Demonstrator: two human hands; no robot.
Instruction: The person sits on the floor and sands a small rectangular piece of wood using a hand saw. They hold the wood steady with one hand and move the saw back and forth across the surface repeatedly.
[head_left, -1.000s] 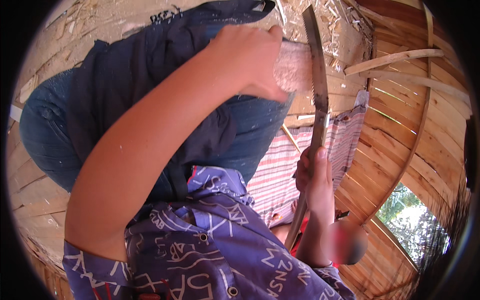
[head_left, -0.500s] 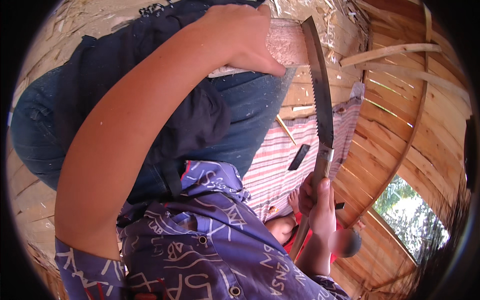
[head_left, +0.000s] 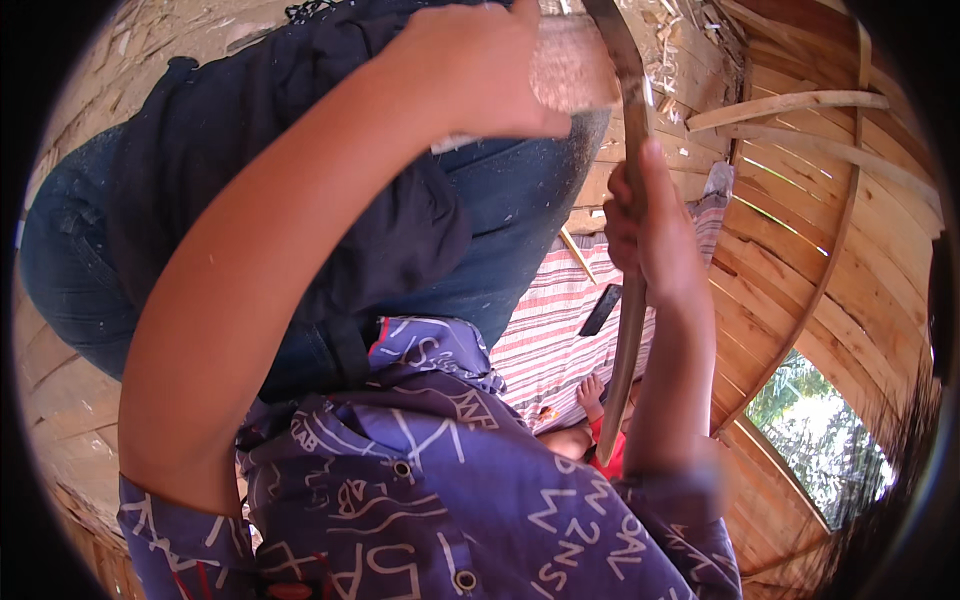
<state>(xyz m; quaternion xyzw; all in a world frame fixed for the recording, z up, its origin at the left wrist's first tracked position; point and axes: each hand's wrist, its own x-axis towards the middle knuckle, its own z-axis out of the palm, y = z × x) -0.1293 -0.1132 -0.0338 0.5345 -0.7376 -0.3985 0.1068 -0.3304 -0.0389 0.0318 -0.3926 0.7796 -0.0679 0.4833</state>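
Note:
My left hand (head_left: 490,75) grips a pale, rough-faced block of wood (head_left: 572,68) at the top of the view, its thumb along the near edge. The block rests over my jeans-clad leg. In my right hand (head_left: 655,230) is a handsaw (head_left: 628,335), held by its long curved wooden handle, with the fingers closed round it. The dark blade lies by the block's right end and runs out past the upper edge of the picture. Slight motion blur hides whether the teeth touch the wood.
A striped cloth (head_left: 550,340) covers floorboards on the right, bearing a black phone (head_left: 600,310) and a thin stick (head_left: 577,255). Another person's foot (head_left: 590,392) and red clothing show below. Wood shavings (head_left: 665,50) litter the floor. Curved wooden strips (head_left: 790,105) stand by the plank wall (head_left: 790,260).
My right hand has pushed the saw far forward, away from my body, so most of the blade has left the view. The left hand keeps its hold on the block.

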